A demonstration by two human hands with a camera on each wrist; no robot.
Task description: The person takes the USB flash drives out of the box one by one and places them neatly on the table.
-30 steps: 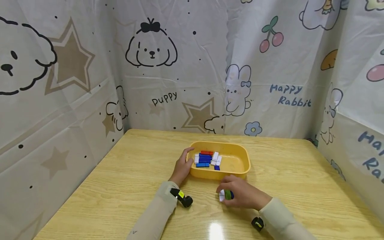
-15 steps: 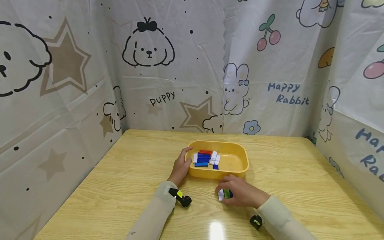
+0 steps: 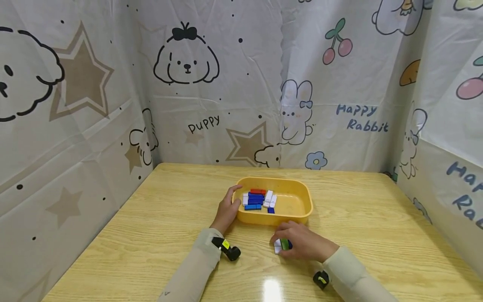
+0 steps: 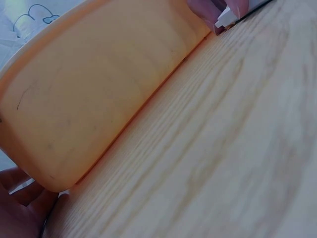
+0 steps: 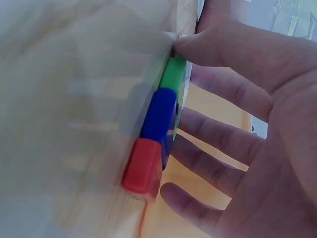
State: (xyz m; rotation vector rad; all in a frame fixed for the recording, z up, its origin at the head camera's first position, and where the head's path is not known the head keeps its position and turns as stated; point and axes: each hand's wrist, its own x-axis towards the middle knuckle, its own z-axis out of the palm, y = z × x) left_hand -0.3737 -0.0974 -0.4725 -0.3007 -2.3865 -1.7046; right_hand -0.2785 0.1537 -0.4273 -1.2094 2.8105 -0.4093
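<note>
Wooden table [image 3: 158,235], pale grain, enclosed on three sides by a cartoon-print curtain [image 3: 211,92] with puppy, star, rabbit and cherry motifs.

Left hand [image 3: 227,209]: set against the left end of the yellow tray [image 3: 298,209], thumb over the rim, fingers curled round the outer wall. In the left wrist view the tray's outer wall fills the frame, with fingertips at its lower corner. A small black wrist camera [image 3: 228,248] sits on the beige sleeve [image 3: 196,268].

Yellow tray: oval, shallow, near the table's centre. Contents lie in its left half: loose small blocks [image 3: 258,200], blue, white and one red, lying flat and touching one another. The right half shows bare floor.

Right hand [image 3: 302,242]: resting on the table just in front of the tray's near wall, fingers bent round a short row of joined blocks [image 3: 283,245]. The right wrist view shows this row [image 5: 156,131] as green, blue and red in line, thumb pressed to the green end, fingers spread behind; a white piece shows in the head view, though its link to the row is blurred.
</note>
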